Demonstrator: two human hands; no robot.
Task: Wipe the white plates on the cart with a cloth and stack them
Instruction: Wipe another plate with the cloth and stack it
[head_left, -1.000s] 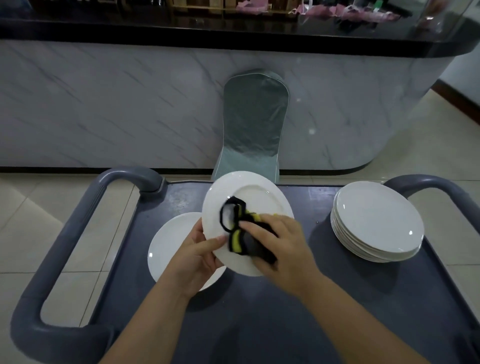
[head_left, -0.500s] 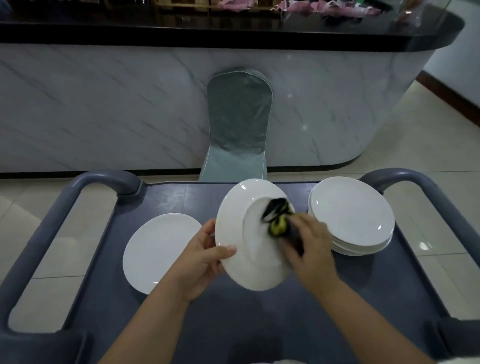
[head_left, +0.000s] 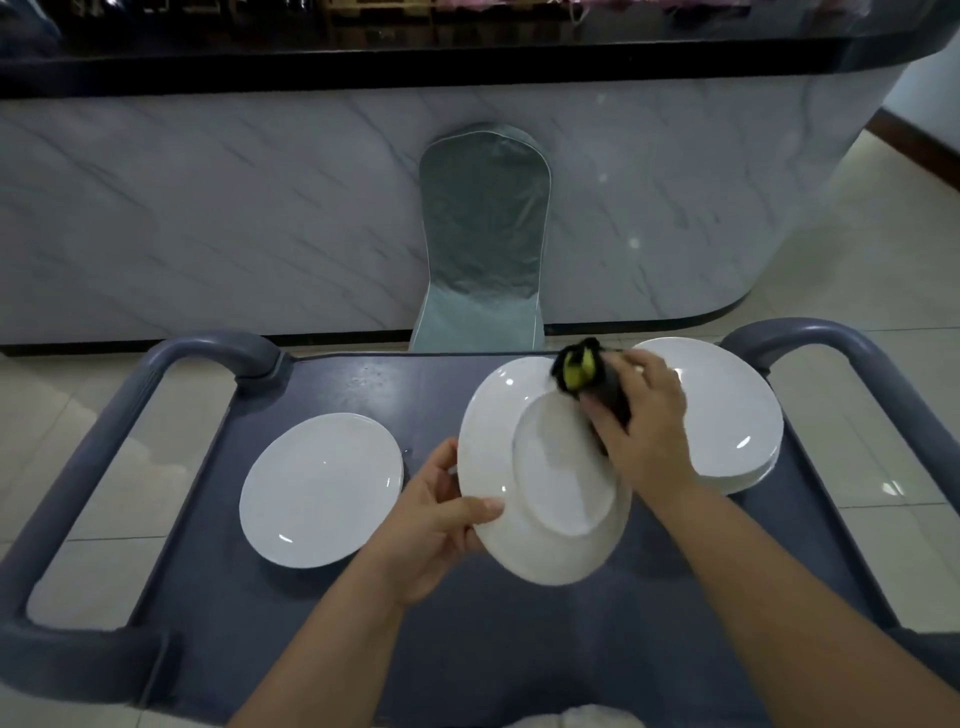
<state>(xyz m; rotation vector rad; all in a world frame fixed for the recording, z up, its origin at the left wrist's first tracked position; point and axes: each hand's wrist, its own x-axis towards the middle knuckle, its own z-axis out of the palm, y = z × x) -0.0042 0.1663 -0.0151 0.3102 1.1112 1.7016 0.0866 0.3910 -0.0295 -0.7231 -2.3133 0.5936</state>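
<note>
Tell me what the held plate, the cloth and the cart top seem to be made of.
The held plate is likely glazed ceramic or porcelain: glossy white with sharp light glints, though melamine cannot be ruled out. The cloth is soft fabric, matte black and yellow-green, bunched under the right hand. The cart top is probably moulded plastic: grey-blue with a dull sheen and faint scuffs.

Both the left hand (head_left: 436, 525) and the right hand (head_left: 644, 426) are bare, and so are the left forearm (head_left: 322, 660) and right forearm (head_left: 779, 597), uncovered all the way to the lower edge. The left thumb's nail (head_left: 492, 505) is short and rounded. Between the arms, at the very bottom, shows a puffed fold of white fabric (head_left: 576, 719) (clothing, it seems; the garment cannot be told)
</note>
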